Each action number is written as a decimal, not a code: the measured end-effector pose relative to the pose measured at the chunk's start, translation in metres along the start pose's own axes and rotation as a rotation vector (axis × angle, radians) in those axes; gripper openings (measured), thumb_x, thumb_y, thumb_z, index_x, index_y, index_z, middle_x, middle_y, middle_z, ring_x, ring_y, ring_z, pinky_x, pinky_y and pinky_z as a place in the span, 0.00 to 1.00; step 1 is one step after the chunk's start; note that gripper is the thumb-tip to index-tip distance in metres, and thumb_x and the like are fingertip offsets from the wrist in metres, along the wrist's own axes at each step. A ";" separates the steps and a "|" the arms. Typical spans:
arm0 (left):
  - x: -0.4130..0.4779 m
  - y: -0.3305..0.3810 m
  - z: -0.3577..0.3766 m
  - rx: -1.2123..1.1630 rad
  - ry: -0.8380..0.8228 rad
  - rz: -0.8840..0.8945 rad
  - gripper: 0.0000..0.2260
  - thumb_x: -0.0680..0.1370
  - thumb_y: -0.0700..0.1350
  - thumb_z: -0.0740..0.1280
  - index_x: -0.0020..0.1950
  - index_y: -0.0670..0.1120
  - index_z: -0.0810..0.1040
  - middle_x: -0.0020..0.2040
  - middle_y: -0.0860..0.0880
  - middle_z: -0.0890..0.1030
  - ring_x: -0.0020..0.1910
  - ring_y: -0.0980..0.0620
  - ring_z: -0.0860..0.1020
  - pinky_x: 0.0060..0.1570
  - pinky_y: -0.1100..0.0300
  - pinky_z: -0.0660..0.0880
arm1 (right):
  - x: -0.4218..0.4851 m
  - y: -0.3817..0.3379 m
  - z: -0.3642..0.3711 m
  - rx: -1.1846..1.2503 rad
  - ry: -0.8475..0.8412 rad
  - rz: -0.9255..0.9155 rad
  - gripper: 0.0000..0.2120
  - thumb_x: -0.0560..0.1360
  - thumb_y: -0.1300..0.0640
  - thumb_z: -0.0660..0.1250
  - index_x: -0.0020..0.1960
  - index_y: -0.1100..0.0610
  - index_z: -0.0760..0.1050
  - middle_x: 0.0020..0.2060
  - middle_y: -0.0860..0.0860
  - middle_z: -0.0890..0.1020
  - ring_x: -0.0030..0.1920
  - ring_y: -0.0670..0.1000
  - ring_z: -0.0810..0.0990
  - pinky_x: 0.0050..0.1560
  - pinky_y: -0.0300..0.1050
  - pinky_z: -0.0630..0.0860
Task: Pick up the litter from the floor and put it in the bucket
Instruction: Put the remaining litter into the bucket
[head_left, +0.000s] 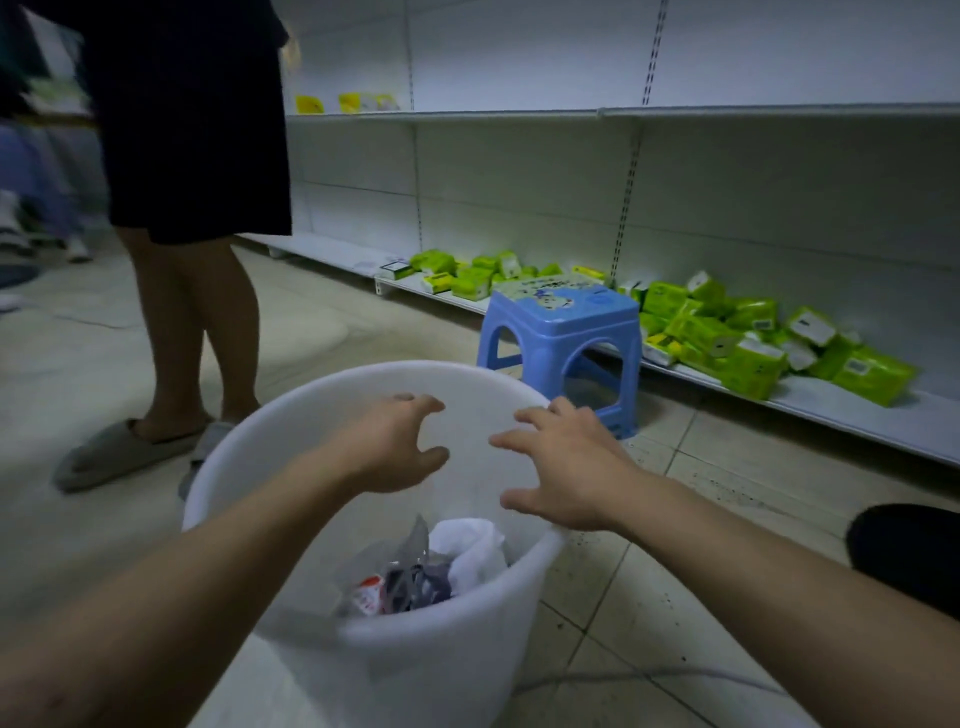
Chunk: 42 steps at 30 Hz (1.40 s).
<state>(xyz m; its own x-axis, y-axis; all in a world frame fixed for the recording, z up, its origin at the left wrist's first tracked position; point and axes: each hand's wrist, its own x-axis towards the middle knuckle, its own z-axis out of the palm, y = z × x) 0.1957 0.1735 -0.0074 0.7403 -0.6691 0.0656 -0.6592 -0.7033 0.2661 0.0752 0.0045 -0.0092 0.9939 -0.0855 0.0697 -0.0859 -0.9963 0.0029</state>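
one wide-angle view, worn on the person's head, faces forward and down from low above the floor. the forearms enter from the bottom edge. the left hand (395, 441) and right hand (566, 467) are close under the lens, over the bucket (249, 447) filling the lower middle. farther off stand a stool (561, 332), a shelf (883, 421) running right, and another person's legs (192, 312) at upper left. the corners darken.

The bucket (415, 670) is looking milky white, the stool (558, 340) blue with a cartoon-printed top, the packets (753, 358) lime green.
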 end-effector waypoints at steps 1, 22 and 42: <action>0.000 0.006 0.001 0.007 0.021 0.033 0.27 0.74 0.55 0.68 0.72 0.50 0.66 0.69 0.47 0.72 0.65 0.48 0.71 0.64 0.52 0.69 | -0.003 0.008 0.000 0.017 0.013 0.011 0.33 0.70 0.36 0.65 0.73 0.40 0.61 0.74 0.50 0.64 0.70 0.55 0.61 0.69 0.55 0.59; -0.006 0.255 0.162 0.222 -0.179 0.575 0.28 0.73 0.61 0.65 0.69 0.50 0.68 0.65 0.47 0.75 0.61 0.46 0.73 0.58 0.51 0.72 | -0.227 0.209 0.086 0.230 -0.216 0.482 0.41 0.70 0.36 0.67 0.77 0.45 0.54 0.77 0.50 0.59 0.75 0.55 0.59 0.72 0.51 0.59; -0.097 0.240 0.393 0.201 -0.477 0.152 0.18 0.75 0.53 0.63 0.64 0.52 0.69 0.54 0.48 0.79 0.51 0.48 0.77 0.53 0.52 0.71 | -0.344 0.205 0.260 0.339 -0.513 0.733 0.36 0.68 0.39 0.70 0.70 0.51 0.65 0.64 0.55 0.73 0.63 0.57 0.73 0.61 0.49 0.69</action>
<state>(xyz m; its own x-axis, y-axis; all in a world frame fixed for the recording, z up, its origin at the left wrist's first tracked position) -0.0861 -0.0252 -0.3274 0.5228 -0.7691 -0.3676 -0.8014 -0.5905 0.0957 -0.2665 -0.1722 -0.2922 0.6170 -0.6024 -0.5064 -0.7544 -0.6360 -0.1626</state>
